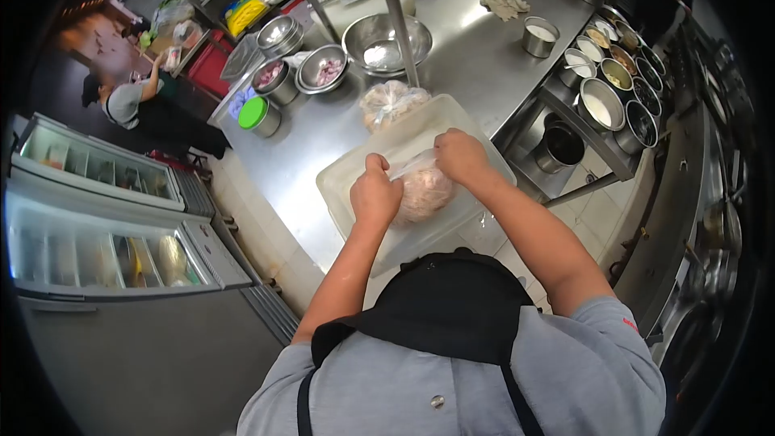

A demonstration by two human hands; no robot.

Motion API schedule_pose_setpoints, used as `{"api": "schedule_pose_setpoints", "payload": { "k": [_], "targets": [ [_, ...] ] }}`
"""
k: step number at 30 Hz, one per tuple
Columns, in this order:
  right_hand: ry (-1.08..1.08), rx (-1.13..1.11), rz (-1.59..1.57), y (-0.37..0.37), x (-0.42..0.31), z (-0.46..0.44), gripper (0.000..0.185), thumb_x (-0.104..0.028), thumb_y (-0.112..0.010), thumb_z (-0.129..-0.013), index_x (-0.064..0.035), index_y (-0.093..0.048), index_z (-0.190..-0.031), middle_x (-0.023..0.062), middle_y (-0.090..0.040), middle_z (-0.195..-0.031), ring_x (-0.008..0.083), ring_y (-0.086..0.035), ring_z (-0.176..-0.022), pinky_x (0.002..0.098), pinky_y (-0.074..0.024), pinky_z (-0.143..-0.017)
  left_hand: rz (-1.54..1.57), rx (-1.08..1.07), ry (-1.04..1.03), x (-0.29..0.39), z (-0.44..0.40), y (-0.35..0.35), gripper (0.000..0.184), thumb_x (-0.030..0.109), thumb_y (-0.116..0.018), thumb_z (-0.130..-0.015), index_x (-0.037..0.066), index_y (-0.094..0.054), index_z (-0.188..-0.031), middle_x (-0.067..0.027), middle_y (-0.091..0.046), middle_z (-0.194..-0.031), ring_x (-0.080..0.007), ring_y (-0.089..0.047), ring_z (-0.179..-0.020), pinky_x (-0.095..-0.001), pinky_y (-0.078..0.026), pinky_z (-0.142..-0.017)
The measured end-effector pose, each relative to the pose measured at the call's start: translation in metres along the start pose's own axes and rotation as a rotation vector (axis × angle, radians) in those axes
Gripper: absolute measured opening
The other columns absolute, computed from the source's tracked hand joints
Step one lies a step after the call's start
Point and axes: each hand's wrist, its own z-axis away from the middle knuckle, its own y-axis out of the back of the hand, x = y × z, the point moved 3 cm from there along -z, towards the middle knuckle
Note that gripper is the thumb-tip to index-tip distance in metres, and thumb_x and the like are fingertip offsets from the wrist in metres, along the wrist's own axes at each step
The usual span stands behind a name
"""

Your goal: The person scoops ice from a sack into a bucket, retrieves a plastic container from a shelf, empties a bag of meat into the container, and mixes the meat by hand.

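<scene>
A clear plastic bag (pixel 425 192) full of pale pink food, which looks like raw meat, sits in a translucent plastic tub (pixel 339 186) in front of me. My left hand (pixel 376 196) is closed on the bag's upper left edge. On the other side, my right hand (pixel 460 157) pinches the bag's top right edge. The plastic is stretched between both hands above the contents. Just behind the tub's far rim rests another knotted plastic bag (pixel 390 105) with pale contents.
Steel bowls (pixel 387 42) and a green-lidded container (pixel 260 115) stand at the back left of the steel table (pixel 278 168). A metal post (pixel 395 20) rises behind the tub. Pots of ingredients (pixel 601 105) line the right side. Glass-topped freezers (pixel 109 250) and another person (pixel 133 105) are left.
</scene>
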Motion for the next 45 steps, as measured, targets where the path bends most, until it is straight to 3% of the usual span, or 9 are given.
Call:
{"api": "schedule_pose_setpoints", "payload": {
  "k": [4, 11, 15, 20, 28, 31, 35, 41, 45],
  "targets": [
    [-0.183, -0.172, -0.028, -0.002, 0.036, 0.001, 0.016, -0.006, -0.054, -0.076, -0.0007, -0.067, -0.083, 0.0216, -0.067, -0.088, 0.0382, -0.066, -0.084, 0.0453, -0.0527, -0.076, -0.228, 0.216, -0.194, -0.038, 0.019, 0.014, 0.031, 0.006, -0.066, -0.070, 0.005, -0.049, -0.096, -0.0193, -0.057, -0.091, -0.0404, -0.059, -0.083, -0.0473, -0.047, -0.070],
    [-0.191, -0.157, 0.041, -0.018, 0.047, 0.002, 0.017, -0.005, -0.051, -0.078, -0.0001, -0.066, -0.084, 0.0230, -0.067, -0.090, 0.0396, -0.065, -0.085, 0.0455, -0.0525, -0.078, -0.020, -0.038, 0.404, -0.099, 0.058, 0.036, 0.027, 0.006, -0.066, -0.069, 0.003, -0.050, -0.090, -0.0204, -0.056, -0.100, -0.0373, -0.059, -0.082, -0.0436, -0.048, -0.071],
    [-0.392, -0.329, -0.269, -0.026, 0.044, -0.004, 0.017, -0.012, -0.058, -0.078, 0.0018, -0.065, -0.084, 0.0193, -0.066, -0.077, 0.0325, -0.067, -0.078, 0.0403, -0.0535, -0.074, 0.009, -0.124, 0.362, -0.095, 0.050, 0.044, 0.035, 0.012, -0.070, -0.070, 0.002, -0.051, -0.098, -0.0202, -0.060, -0.096, -0.0357, -0.060, -0.078, -0.0419, -0.049, -0.072],
    [-0.663, -0.544, -0.742, -0.013, 0.015, -0.003, 0.025, -0.021, -0.068, -0.076, 0.0026, -0.064, -0.084, 0.0116, -0.063, -0.067, 0.0190, -0.062, -0.068, 0.0306, -0.0507, -0.065, 0.488, -0.120, -0.329, 0.020, 0.063, 0.043, 0.037, 0.009, -0.067, -0.077, 0.002, -0.059, -0.112, -0.0195, -0.060, -0.092, -0.0291, -0.061, -0.082, -0.0349, -0.050, -0.076],
    [-0.321, 0.050, -0.880, 0.022, 0.010, 0.031, 0.019, -0.012, -0.069, -0.078, 0.0016, -0.065, -0.090, 0.0051, -0.061, -0.069, 0.0141, -0.060, -0.067, 0.0280, -0.0488, -0.063, -0.148, -0.058, -0.375, -0.042, 0.030, -0.019, 0.038, 0.015, -0.062, -0.082, 0.000, -0.060, -0.117, -0.0201, -0.057, -0.117, -0.0368, -0.051, -0.110, -0.0431, -0.042, -0.093],
    [-0.446, -0.276, -1.018, 0.027, -0.016, 0.049, 0.018, -0.008, -0.066, -0.079, 0.0005, -0.066, -0.095, 0.0100, -0.065, -0.083, 0.0179, -0.062, -0.074, 0.0299, -0.0501, -0.068, -0.162, -0.038, -0.424, -0.029, 0.034, -0.017, 0.029, 0.014, -0.063, -0.078, -0.001, -0.062, -0.103, -0.0182, -0.058, -0.111, -0.0377, -0.053, -0.104, -0.0460, -0.043, -0.087],
    [-0.054, -0.015, -0.708, 0.002, -0.020, 0.061, 0.020, -0.008, -0.064, -0.080, -0.0002, -0.066, -0.098, 0.0145, -0.065, -0.101, 0.0245, -0.063, -0.089, 0.0330, -0.0509, -0.075, -0.260, 0.021, -0.509, -0.032, 0.024, -0.030, 0.013, 0.010, -0.064, -0.076, -0.001, -0.061, -0.083, -0.0159, -0.060, -0.090, -0.0370, -0.055, -0.089, -0.0453, -0.045, -0.076],
    [0.133, 0.149, -0.258, -0.006, -0.042, 0.061, 0.025, -0.020, -0.061, -0.082, -0.0010, -0.065, -0.098, 0.0145, -0.062, -0.100, 0.0307, -0.057, -0.101, 0.0384, -0.0501, -0.081, 0.333, -0.094, -0.131, -0.037, 0.010, -0.041, 0.008, 0.004, -0.055, -0.075, 0.001, -0.058, -0.081, -0.0155, -0.054, -0.071, -0.0314, -0.054, -0.067, -0.0412, -0.044, -0.063],
    [0.184, -0.027, 0.056, -0.021, -0.052, 0.050, 0.025, -0.024, -0.059, -0.082, -0.0026, -0.066, -0.094, 0.0136, -0.062, -0.095, 0.0305, -0.057, -0.093, 0.0399, -0.0492, -0.083, 0.333, -0.044, -0.221, -0.018, 0.006, -0.036, 0.017, 0.002, -0.055, -0.074, 0.003, -0.058, -0.090, -0.0228, -0.060, -0.079, -0.0412, -0.059, -0.082, -0.0473, -0.046, -0.073]
  ]
}}
